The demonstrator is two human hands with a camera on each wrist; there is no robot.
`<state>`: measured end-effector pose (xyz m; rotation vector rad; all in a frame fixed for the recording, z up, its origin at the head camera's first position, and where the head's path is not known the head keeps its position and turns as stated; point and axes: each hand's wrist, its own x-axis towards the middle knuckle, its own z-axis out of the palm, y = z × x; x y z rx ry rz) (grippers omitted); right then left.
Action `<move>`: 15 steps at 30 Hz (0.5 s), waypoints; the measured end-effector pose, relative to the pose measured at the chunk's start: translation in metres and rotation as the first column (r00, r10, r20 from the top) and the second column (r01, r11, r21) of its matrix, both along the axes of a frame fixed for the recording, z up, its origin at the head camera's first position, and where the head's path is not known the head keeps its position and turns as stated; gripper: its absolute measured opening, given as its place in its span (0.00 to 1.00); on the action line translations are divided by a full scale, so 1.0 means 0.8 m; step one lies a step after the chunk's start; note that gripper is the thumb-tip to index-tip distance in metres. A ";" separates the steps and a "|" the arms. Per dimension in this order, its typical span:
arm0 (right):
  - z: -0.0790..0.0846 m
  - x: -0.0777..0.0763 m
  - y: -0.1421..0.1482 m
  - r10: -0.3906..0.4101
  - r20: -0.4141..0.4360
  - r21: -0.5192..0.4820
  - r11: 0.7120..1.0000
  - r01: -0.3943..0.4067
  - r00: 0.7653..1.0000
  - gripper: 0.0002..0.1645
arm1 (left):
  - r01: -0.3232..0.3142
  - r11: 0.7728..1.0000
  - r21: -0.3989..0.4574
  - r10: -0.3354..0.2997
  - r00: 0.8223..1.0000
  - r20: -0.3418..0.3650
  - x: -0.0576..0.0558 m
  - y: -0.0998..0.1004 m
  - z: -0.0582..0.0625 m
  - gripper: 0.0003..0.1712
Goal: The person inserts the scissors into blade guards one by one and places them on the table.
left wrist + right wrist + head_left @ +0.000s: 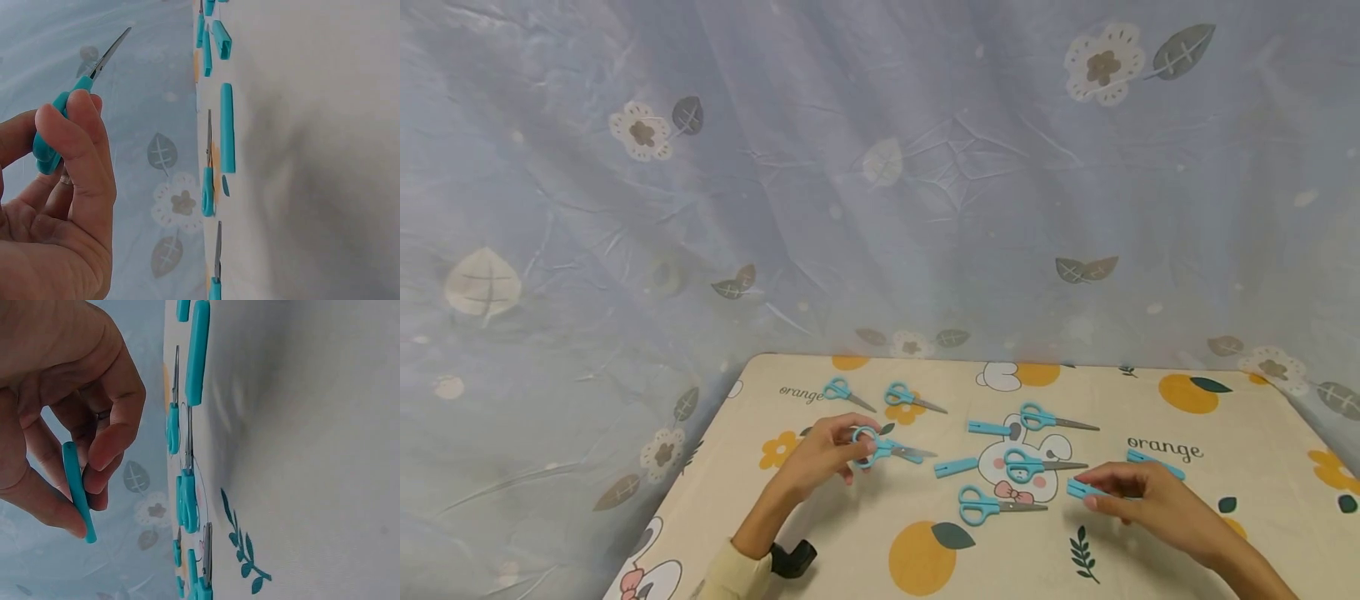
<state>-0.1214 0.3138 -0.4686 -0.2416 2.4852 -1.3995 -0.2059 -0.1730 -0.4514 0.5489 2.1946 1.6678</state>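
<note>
My left hand [823, 454] holds a pair of scissors with light-blue handles [80, 83] above the table, its bare metal blades pointing away from the fingers. In the head view those scissors overlap a blue blade cover [227, 128] lying on the cloth. Toward the right, my right hand [1142, 493] pinches another slim blue blade cover [76, 487] between thumb and fingers, raised over the table. Nearest to this hand are uncovered scissors [1037, 466] and, beyond the knuckles, a further blue cover [1157, 464].
More uncovered scissors lie flat: one pair [1000, 505] in front, another pair [1056, 417] behind, and two pairs [848, 393] at the back left. Two covers [957, 467] lie mid-table. The patterned tablecloth [842, 533] reaches a draped floral curtain [880, 208] behind.
</note>
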 end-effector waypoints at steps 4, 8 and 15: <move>0.003 -0.006 -0.004 0.029 0.015 -0.023 0.999 -0.028 0.999 0.25 | 0.014 1.000 0.011 -0.014 1.000 0.003 -0.002 0.006 0.002 0.20; 0.010 -0.013 -0.007 0.055 0.029 -0.062 0.997 -0.053 0.998 0.25 | 0.016 1.000 0.024 -0.017 1.000 0.016 -0.004 0.013 0.003 0.21; 0.013 -0.025 -0.011 0.067 0.063 -0.134 0.989 -0.058 0.996 0.25 | 0.013 1.000 0.025 -0.013 1.000 0.008 -0.006 0.028 0.006 0.20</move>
